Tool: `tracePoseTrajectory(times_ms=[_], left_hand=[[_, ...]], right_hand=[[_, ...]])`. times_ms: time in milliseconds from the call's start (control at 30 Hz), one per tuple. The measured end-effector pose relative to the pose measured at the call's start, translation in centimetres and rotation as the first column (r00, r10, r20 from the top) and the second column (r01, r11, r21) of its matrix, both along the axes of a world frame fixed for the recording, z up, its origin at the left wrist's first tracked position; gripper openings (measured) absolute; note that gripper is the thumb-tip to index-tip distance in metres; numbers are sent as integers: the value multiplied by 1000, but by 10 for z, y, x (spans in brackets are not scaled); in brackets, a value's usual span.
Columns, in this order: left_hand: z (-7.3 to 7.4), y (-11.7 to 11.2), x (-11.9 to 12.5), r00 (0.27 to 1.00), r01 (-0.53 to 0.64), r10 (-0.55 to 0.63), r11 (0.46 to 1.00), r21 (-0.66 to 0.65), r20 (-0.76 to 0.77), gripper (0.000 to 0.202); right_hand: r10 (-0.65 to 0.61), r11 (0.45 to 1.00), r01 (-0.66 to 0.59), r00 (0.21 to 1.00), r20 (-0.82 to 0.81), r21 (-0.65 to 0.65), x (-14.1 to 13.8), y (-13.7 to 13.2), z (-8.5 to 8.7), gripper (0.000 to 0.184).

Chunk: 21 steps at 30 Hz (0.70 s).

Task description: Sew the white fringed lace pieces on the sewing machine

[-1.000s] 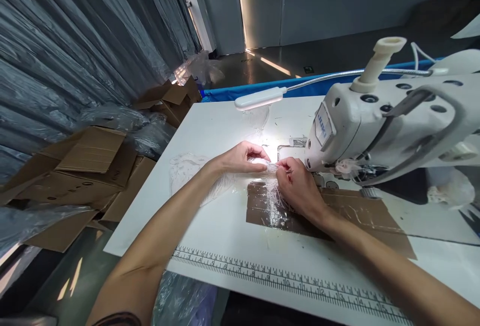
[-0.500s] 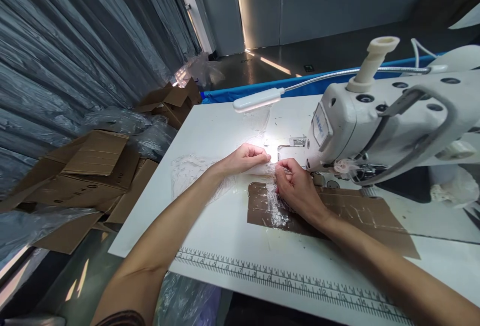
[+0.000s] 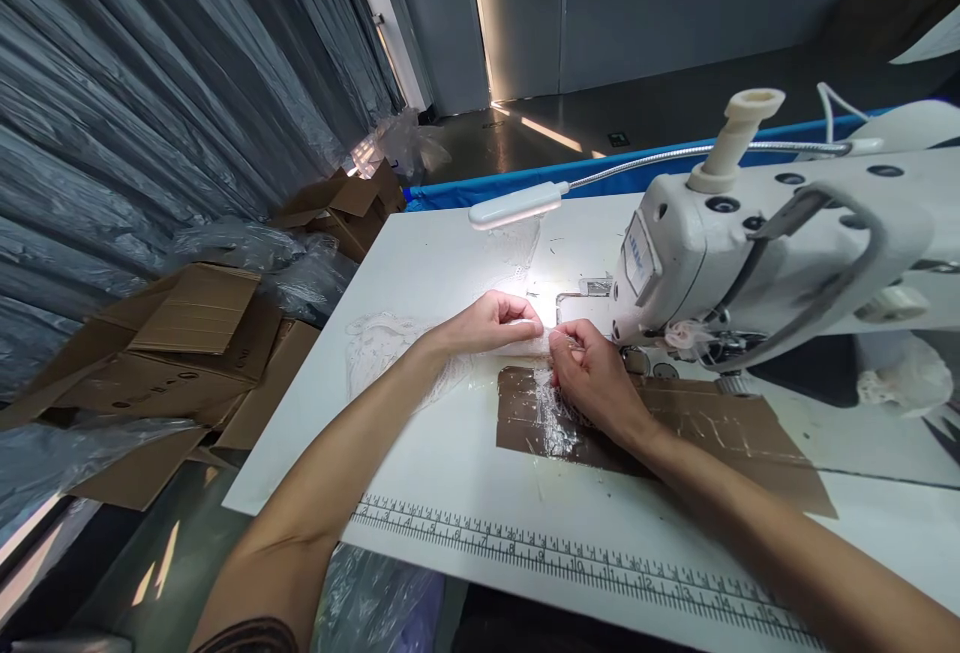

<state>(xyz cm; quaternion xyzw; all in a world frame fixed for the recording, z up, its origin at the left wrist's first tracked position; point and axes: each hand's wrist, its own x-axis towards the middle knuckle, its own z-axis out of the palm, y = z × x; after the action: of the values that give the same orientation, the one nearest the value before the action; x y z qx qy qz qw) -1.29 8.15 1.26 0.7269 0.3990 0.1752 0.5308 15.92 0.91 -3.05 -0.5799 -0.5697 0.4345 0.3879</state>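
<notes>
White lace fabric (image 3: 382,345) lies across the table, running under my left wrist toward both hands. My left hand (image 3: 495,321) pinches its edge between thumb and fingertips. Close beside it, my right hand (image 3: 589,363) is closed on the same lace, thumb against fingers, and part of the lace hangs below over the brown cardboard (image 3: 525,423). The fingertips of both hands nearly meet under the bright lamp (image 3: 517,205). Just to the right is the white sewing machine (image 3: 675,233), its needle area partly hidden.
A printed ruler strip (image 3: 555,558) runs along the front of the white table (image 3: 442,473). More lace (image 3: 517,243) lies beneath the lamp. Open cardboard boxes (image 3: 187,333) and clear plastic stand on the floor at left, beside a grey curtain (image 3: 150,83).
Both hands stay almost in place, fingertips drawn slightly closer together on the lace. The view has shifted a little.
</notes>
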Motion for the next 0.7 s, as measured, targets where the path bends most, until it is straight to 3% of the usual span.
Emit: tracePoseTrajectory(times_ms=[200, 400, 467, 567, 633, 700], left_hand=[[0, -1, 1, 996, -92, 93, 995, -29, 10, 25], [5, -1, 1, 997, -66, 67, 997, 46, -29, 24], [11, -4, 0, 998, -16, 24, 991, 131, -65, 22], [21, -17, 1, 976, 108, -44, 949, 297, -215, 19], [25, -36, 3, 930, 260, -125, 890, 374, -347, 17], [28, -59, 4, 868, 420, -226, 809, 412, -442, 16]], right_hand=[[-68, 996, 60, 990, 124, 66, 1, 0, -1, 20], [-54, 998, 55, 996, 75, -15, 0, -1, 6, 23], [-51, 999, 51, 994, 92, 4, 0, -3, 7, 24], [-77, 981, 31, 968, 238, 191, -1, -8, 9, 27], [-77, 956, -20, 945, 318, 291, -2, -10, 13, 30], [-20, 959, -72, 948, 317, 276, -2, -9, 16, 33]])
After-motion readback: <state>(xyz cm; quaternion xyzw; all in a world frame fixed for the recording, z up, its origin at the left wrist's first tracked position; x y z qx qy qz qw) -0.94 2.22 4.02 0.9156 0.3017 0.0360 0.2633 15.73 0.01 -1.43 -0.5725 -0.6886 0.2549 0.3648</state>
